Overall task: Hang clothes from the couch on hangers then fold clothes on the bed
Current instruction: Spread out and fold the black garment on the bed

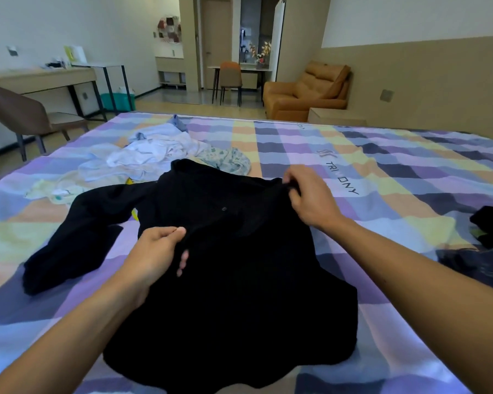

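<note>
Left hand (157, 251): thumb and curled fingers pinch a fold of cloth at the left side of the black shirt (239, 294), about halfway down its body.

Black shirt: lies on the bed (382, 172) in front of the person, collar at the far end, hem at the near edge. One long sleeve is stretched out to the left and lies flat on the cover. A small button (224, 209) shows on the chest.

Right hand (310, 197): fingers curled round bunched cloth at the shirt's right shoulder, gripping it and lifting it slightly.

Dark clothes (490, 231): a heap at the bed's right edge, well apart from the shirt.

Bed: covered by a checked sheet in purple, blue, yellow and peach, with printed lettering to the right of the right hand.

Far row, left to right:
- Brown chair (20, 115), beside the bed's left corner.
- Desk (40, 78) against the left wall, small items on top, too small to tell.
- Teal bin (117, 100) on the floor beyond the desk.
- Pile of light clothes (154, 155), white, pale blue and patterned, crumpled on the bed just beyond the shirt's collar.
- Orange chair (230, 78) at a small table (239, 69) carrying flowers (261, 52).
- Couch (305, 92), tan, against the right wall.
- Low cabinet (333, 116) between couch and bed.
</note>
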A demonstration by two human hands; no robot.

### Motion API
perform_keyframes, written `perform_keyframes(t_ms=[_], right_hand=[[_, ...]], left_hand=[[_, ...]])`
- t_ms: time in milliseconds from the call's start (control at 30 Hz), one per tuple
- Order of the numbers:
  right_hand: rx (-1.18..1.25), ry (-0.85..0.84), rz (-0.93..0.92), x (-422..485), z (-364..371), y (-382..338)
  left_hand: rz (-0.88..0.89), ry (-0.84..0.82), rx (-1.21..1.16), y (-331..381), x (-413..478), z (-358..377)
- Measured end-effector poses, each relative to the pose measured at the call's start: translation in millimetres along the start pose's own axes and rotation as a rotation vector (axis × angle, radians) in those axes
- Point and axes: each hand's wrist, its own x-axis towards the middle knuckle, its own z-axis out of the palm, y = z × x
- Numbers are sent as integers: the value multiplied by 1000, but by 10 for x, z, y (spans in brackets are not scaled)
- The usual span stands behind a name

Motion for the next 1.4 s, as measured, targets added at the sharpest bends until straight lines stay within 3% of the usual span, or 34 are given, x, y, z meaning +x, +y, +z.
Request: perform_keyframes(t_ms=[100, 133, 233, 300, 400, 467, 533, 600, 700, 867, 933, 1100, 1200, 1267, 1400], right_hand=[[-226, -466, 144, -141, 98, -72], [-281, -511, 187, -178, 150, -107], [-306, -321, 99, -210, 246, -310], [-240, -231, 1, -189, 334, -472], [-81, -235, -44, -89, 491, -805], [24, -267, -56, -14, 624, -1079], [67, -292, -87, 47, 765, -1335], [73, -330, -113, 95, 921, -1548], [95, -410, -102, 166, 1150, -1814], [161, -429, -112, 337, 1384, -2199], [187, -417, -132, 412, 1455, -2331], [200, -369, -169, 452, 1667, -2624], [108, -523, -186, 363, 1845, -2719], [43, -612, -175, 306, 1975, -2790], [-5, -471, -220, 304, 2058, -2962]], left_hand=[[-66, -140, 127, -106, -57, -95], [-32, -152, 251, -153, -49, -146], [150, -32, 624, -166, -88, -302], [256, 106, 697, -192, -84, -461], [331, 325, 768, -349, 32, -902], [233, 454, 992, -509, 121, -1285], [0, 492, 1144, -640, 151, -1628], [-101, 421, 1127, -702, 170, -1831], [-11, 314, 941, -695, 260, -1968], [144, 490, 332, -330, 450, -2574], [173, 560, 211, -145, 485, -2943], [114, 564, 414, -16, 351, -3487], [143, 539, 820, -305, 275, -3605], [172, 451, 935, -577, 216, -3686], [24, 353, 1042, -937, 139, -3793]])
